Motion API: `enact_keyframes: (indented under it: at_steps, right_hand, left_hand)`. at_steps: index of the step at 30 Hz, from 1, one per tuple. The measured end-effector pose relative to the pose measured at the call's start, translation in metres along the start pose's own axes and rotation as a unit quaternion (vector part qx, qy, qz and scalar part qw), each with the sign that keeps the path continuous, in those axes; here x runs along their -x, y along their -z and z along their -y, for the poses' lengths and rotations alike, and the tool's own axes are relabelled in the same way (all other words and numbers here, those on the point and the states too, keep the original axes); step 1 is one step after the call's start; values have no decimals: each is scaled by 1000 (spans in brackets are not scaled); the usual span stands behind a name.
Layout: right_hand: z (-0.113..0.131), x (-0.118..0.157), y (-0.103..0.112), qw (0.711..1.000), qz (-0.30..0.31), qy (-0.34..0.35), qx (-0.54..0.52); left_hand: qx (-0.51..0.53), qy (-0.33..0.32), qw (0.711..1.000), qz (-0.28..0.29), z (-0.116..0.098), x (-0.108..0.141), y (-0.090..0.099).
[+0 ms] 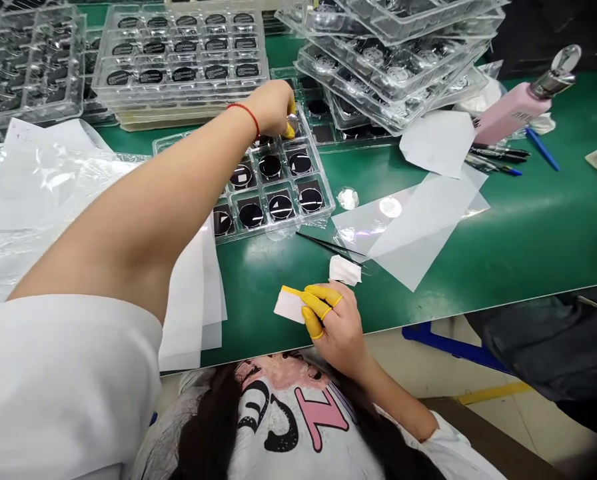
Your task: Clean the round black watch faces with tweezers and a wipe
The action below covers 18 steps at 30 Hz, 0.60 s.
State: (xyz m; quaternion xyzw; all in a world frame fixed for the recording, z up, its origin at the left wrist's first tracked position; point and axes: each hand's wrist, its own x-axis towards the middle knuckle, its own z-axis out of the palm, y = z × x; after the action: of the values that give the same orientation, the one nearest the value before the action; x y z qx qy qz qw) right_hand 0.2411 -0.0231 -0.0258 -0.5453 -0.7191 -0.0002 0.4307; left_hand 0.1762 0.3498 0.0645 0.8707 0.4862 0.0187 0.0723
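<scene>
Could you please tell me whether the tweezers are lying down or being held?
Lying down: the black tweezers rest on the green mat; the left hand is at the tray and the right hand grips a white wipe.

**Yellow fingertips over black discs on green**

The left hand (268, 110) wears a red string bracelet (243, 115) and yellow finger cots (289, 131). Below that hand, a clear plastic tray (278, 230) holds glossy black round discs (271, 166) in dark square cells. The right hand (336, 327) has yellow rubber finger cots (318, 300) on a white rectangular pad with a yellow edge (289, 303). A green bench mat (528, 253) spreads around that hand. Far beyond it stands a pink bottle with a silver top (526, 107). Below the right hand shows a white T-shirt printed with black and pink lettering (258, 460).
</scene>
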Motion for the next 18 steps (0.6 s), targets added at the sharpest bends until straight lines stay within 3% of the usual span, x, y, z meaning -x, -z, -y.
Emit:
enact_keyframes:
  at_steps: [3,4,6,7,9,11,12,14,16,18]
  right_hand:
    - [-3,-1,3,999,-19,-11,-44]
    - [-3,-3,6,996,-19,-35,-78]
    - [-1,-10,10,974,5,-126,-186]
    - [2,-15,11,949,31,-181,-256]
    - [11,-26,10,869,105,-274,-399]
    - [24,-36,3,781,179,-324,-503]
    - [31,-39,-2,749,203,-339,-531]
    - [42,-44,-12,722,217,-358,-551]
    - [51,-45,-19,737,204,-360,-534]
    - [56,-43,-23,782,194,-344,-482]
  left_hand:
    - [-41,-70,994,-77,-12,65,28]
    - [-50,-122,986,-105,-17,96,35]
    - [-41,-181,977,-103,-26,164,39]
    - [-41,-231,964,-122,-29,199,38]
    - [-30,-372,912,-169,-29,262,26]
    - [-3,-413,889,-197,-24,312,9]
    - [13,-395,896,-203,-21,331,-1]
    - [78,-271,934,-217,-15,358,-20]
    - [203,-129,952,-191,-14,375,-40]
    - [352,-46,925,-132,-18,384,-58]
